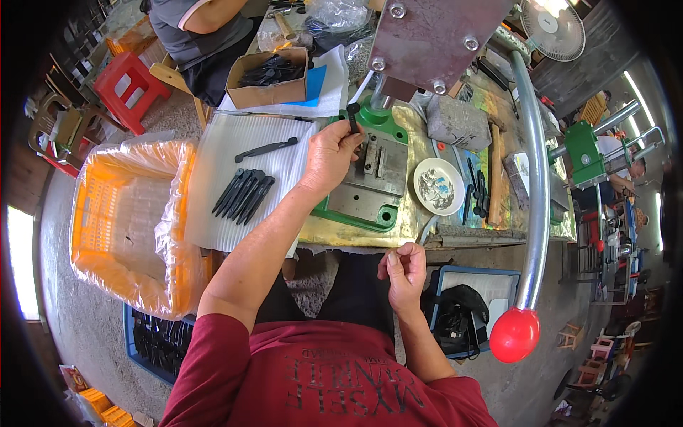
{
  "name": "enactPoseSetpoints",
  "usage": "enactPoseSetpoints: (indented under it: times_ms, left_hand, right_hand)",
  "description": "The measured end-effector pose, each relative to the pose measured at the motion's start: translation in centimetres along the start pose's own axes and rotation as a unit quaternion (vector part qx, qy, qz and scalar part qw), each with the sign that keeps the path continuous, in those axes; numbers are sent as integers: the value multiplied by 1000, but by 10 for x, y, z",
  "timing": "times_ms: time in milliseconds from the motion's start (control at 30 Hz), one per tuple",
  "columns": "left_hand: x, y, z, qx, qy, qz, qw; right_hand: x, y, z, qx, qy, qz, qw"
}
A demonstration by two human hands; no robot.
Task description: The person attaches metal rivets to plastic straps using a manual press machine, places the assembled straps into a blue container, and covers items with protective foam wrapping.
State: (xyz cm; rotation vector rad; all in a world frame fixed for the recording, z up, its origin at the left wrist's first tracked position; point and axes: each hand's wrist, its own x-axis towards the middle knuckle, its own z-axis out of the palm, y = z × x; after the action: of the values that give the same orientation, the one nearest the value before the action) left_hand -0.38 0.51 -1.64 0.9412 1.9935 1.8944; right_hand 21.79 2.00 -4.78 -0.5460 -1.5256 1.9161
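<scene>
My left hand (pixel 330 154) is closed round a slim black part with a rounded end (pixel 353 112), held upright above the near side of the hand press. Beneath it is the steel fixture block (pixel 376 161) on the press's green base (pixel 385 219). My right hand (pixel 404 275) hovers before the table's front edge, thumb and fingers pinched together; whatever they may hold is hidden. Left of my left forearm, a row of similar black parts (pixel 243 196) lies on a white foam sheet (pixel 206 160). One longer black part (pixel 266 149) lies apart above that row.
A long steel lever with a red knob (pixel 515 335) hangs at my right. A white bowl of small metal pieces (pixel 438 186) stands beside the press. An orange crate lined with plastic (pixel 181 235) stands left. A cardboard box of black parts (pixel 267 96) and another person (pixel 206 43) are farther back.
</scene>
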Motion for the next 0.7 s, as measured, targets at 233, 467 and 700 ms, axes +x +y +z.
enactPoseSetpoints:
  times_ms: [233,467,700]
  left_hand:
    - [2,-3,1,4,8,-3,1000]
    - [4,-1,2,9,7,-5,1000]
    - [2,0,2,0,19,-7,1000]
  right_hand:
    - [0,7,-5,0,-1,-6,1000]
    - [-2,2,-3,0,7,4,1000]
    - [-5,4,-5,-2,19,2,1000]
